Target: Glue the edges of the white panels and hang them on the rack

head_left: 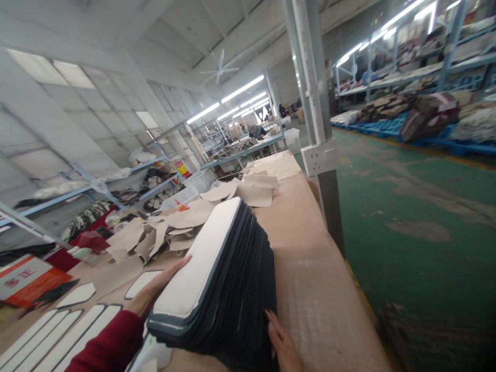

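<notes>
A tall stack of dark-edged panels (pixel 236 289) stands on the table, leaning somewhat, with a pale panel (pixel 201 253) on top. My left hand (pixel 165 281) holds the stack's left side; its fingertips reach the upper edge, and part of the hand is hidden behind the pile. Low on the right side, my right hand (pixel 282 341) touches the dark edges with its fingers stretched out and slightly apart. To the left, several long pale panels with dark borders (pixel 58 338) lie flat on the table.
Loose beige offcuts (pixel 155 235) cover the table behind the stack. An orange and white box (pixel 33 279) sits at left. A post with a socket box (pixel 320 157) rises by the table's right edge. Racks (pixel 406 77) and blue pallets (pixel 387 126) stand across the green floor.
</notes>
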### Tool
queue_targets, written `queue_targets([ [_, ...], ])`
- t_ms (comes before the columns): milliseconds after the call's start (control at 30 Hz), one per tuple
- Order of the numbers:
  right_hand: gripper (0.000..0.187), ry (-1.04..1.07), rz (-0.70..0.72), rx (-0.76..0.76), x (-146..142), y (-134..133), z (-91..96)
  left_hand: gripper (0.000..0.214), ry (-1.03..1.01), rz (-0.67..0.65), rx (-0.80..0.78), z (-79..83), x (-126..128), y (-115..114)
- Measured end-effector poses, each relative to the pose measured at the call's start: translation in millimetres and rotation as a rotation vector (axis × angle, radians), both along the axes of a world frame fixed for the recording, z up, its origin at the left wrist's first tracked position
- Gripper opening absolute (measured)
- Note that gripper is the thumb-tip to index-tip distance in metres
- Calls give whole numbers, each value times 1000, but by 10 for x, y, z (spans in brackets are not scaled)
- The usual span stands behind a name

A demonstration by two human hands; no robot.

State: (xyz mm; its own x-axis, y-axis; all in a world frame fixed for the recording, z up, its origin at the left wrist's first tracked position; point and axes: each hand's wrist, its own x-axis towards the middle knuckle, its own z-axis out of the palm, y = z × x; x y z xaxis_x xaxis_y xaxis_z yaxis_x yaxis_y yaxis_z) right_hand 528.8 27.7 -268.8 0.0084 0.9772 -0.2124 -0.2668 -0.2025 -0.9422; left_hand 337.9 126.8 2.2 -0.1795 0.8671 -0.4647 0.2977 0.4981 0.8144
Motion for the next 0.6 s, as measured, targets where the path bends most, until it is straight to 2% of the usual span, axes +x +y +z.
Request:
queue_targets([
  [67,107,-16,-86,-4,204,98,228,60,-40,-17,-50,7,30,-17],
  [167,91,-56,-211,171,475,266,870,61,-116,-57,-46,-17,11,-23],
  [300,61,-196,-148,503,520,459,1889,66,-208,-151,-39,-110,-104,14],
  [367,55,-323,-88,652,392,554,2210,65,-260,-207,-43,-173,-167,59],
  [400,54,-415,-54,705,311,601,2296,64,-290,-237,-44,-206,-195,87],
  [467,48,-577,-14,757,154,683,2338,61,-368,-303,-42,-268,-237,140],
  [600,39,-712,-26,756,19,753,2188,56,-503,-397,-15,-335,-252,172],
])
